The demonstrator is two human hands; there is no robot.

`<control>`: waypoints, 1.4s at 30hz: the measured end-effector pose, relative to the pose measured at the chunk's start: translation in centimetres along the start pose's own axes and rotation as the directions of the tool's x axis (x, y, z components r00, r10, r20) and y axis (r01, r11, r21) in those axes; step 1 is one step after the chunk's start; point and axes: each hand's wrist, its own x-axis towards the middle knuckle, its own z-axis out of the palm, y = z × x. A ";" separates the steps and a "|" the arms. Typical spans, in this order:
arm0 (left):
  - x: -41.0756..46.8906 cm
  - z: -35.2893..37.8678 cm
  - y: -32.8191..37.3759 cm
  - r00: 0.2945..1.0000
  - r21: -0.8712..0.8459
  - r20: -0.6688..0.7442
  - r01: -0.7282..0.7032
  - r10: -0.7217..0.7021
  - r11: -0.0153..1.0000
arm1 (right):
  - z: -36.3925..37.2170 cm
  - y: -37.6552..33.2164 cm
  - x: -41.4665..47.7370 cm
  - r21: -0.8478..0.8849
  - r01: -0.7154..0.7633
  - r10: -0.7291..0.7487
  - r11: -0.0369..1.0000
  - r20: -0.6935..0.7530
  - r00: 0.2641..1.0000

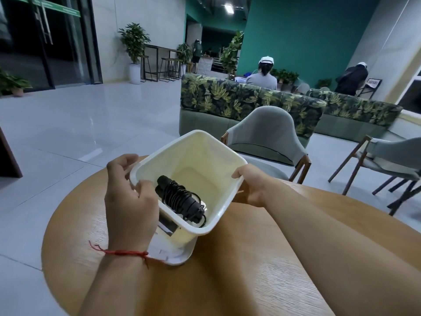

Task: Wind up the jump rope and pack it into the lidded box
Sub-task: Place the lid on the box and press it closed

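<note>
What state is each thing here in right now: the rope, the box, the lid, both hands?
jump rope: wound around its handles, lying inside the box
box: open, tilted, held up
lid: off, on the table under the box
left hand: gripping the box's rim
right hand: gripping the opposite rim

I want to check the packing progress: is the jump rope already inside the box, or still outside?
Inside. The wound jump rope lies on the bottom of the open white box, held by the left hand and right hand.

A lounge or café lobby: leaf-print sofas (250, 99), bar stools (170, 67), potted plants (134, 46), glass doors (45, 42).
</note>
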 end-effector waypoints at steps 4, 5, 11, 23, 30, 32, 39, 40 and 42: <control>-0.3 1.3 -1.0 0.998 -0.044 0.011 0.067 -0.066 0.997 | -2.9 0.9 -3.1 0.141 -0.007 0.015 0.990 -0.058 0.998; -1.0 1.6 -0.7 0.994 -0.064 0.043 0.101 -0.099 0.993 | -3.9 1.2 -4.1 0.191 0.003 0.011 0.982 -0.076 0.997; -5.3 3.7 -1.1 0.885 0.029 0.415 0.220 -0.212 0.975 | -9.7 4.2 -10.0 0.447 0.050 0.051 0.893 -0.211 0.976; -8.5 4.2 -4.9 0.721 0.722 0.651 -0.490 -0.239 0.488 | -14.4 10.3 -16.1 0.711 0.089 0.160 0.698 -0.275 0.948; -7.7 2.1 -0.2 0.861 0.701 0.507 -0.397 -0.024 0.592 | -15.1 10.5 -18.4 0.494 0.088 0.105 0.865 -0.351 0.931; -6.7 0.8 1.8 0.884 0.641 0.452 -0.415 0.120 0.645 | -15.8 10.1 -18.8 0.392 0.110 0.057 0.913 -0.390 0.919; -7.6 -2.1 12.1 0.781 0.470 0.340 -0.623 0.523 0.625 | -16.9 7.5 -23.0 -0.058 0.407 -0.391 0.912 -0.426 0.815; -8.2 -2.4 13.6 0.759 0.430 0.320 -0.649 0.566 0.627 | -17.1 7.0 -23.4 -0.096 0.447 -0.448 0.889 -0.380 0.810; -9.2 -2.9 16.3 0.719 0.336 0.304 -0.695 0.625 0.636 | -17.5 6.1 -24.3 -0.147 0.536 -0.555 0.831 -0.284 0.782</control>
